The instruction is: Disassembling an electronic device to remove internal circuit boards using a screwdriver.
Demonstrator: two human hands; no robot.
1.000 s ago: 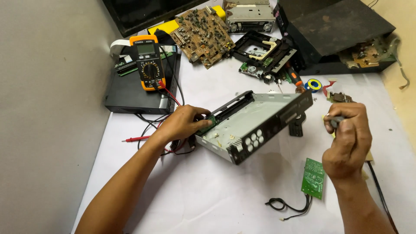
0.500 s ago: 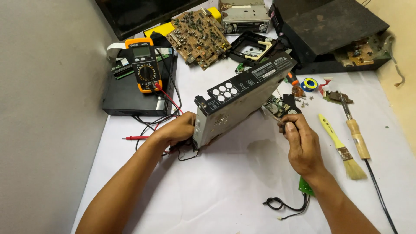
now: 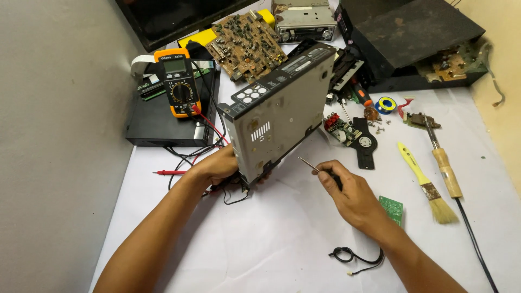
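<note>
A grey metal car stereo chassis point(image 3: 282, 116) with a black button panel stands on its edge in the middle of the white table. My left hand point(image 3: 217, 165) grips its lower left corner and holds it upright. My right hand point(image 3: 350, 195) is closed on a thin screwdriver point(image 3: 312, 165), whose metal tip points up-left toward the chassis's lower right side, a little apart from it. A small green circuit board point(image 3: 392, 209) lies just right of my right hand.
An orange multimeter point(image 3: 178, 81) rests on a black box point(image 3: 157, 127) at the left, its red probe point(image 3: 169, 172) on the table. A brown circuit board point(image 3: 247, 43), a paintbrush point(image 3: 426, 184), a soldering iron point(image 3: 445, 165), loose parts point(image 3: 355, 135) and a black cable point(image 3: 353, 255) lie around.
The chassis has been tipped from lying flat up onto its edge, with its grey underside now facing me. My right hand moved from the far right to the chassis and now holds the screwdriver.
</note>
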